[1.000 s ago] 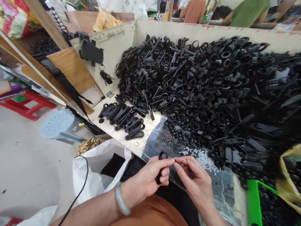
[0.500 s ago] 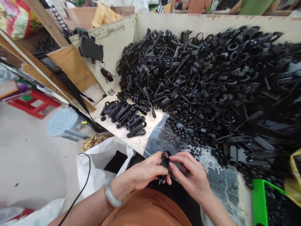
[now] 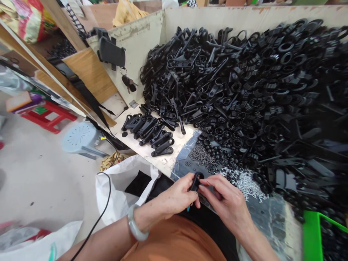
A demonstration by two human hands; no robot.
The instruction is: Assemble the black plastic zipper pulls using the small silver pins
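Note:
A black plastic part (image 3: 196,181) with a ring-shaped end is held over my lap. My left hand (image 3: 179,195), with a pale bangle on the wrist, is wrapped round it. My right hand (image 3: 227,195) has its thumb and index finger pinched at the part's ring end; whatever lies between those fingertips is too small to make out. A bit of teal shows below the part. Beyond my hands lie silver screws (image 3: 248,184) and small dark metal pieces (image 3: 202,156) on a denim cloth (image 3: 272,214). Similar black parts (image 3: 163,146) are lined up at the left on the board.
A large heap of black plastic parts (image 3: 233,79) fills the walled bench. Keys (image 3: 128,82) hang from a black holder (image 3: 111,52). A green bin (image 3: 311,232) stands at the right, a white sack (image 3: 108,195) at the left, with a blue stool (image 3: 81,137) behind it.
The view has shifted, so the bench and stools appear farther right. The black part has turned somewhat in my left hand, and my right fingertips remain at its ring end.

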